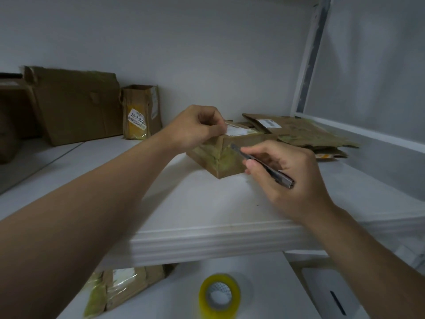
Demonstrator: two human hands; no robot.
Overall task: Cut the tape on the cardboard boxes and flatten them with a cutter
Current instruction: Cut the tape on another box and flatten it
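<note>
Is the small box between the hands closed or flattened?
Closed, not flattened: the small box has its full shape, with tape over its near corner.

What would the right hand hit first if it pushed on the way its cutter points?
Probably the small taped box: the cutter in the right hand aims at its near upper edge, tip seemingly almost touching. The left hand holding the box lies beyond.

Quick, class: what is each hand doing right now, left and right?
Left hand: grips the top edge of the small taped box.
Right hand: holds the cutter, tip at the box.
</note>
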